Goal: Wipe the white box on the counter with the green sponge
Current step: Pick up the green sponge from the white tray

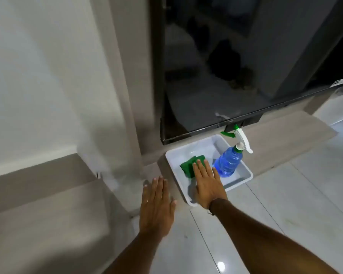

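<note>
On a low beige surface [285, 133] beneath a dark screen [236, 76], a white box [178, 182] holds a blue spray bottle [229, 162]; the right hand [207, 181], fingers flat together, presses a green sponge [188, 165] inside, while the left hand [156, 206] hovers flat-fingered beside it

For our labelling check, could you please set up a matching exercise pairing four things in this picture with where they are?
Things:
1. green rectangular sponge
2. blue plastic spray bottle
3. left hand
4. right hand

Places:
A. stretched flat outside the white plastic box, beside its left wall
B. fingers on the sponge
C. leaning in the box's right side
D. lying inside the box, partly under fingertips

Pairs: 1-D, 2-C, 3-A, 4-B
</note>
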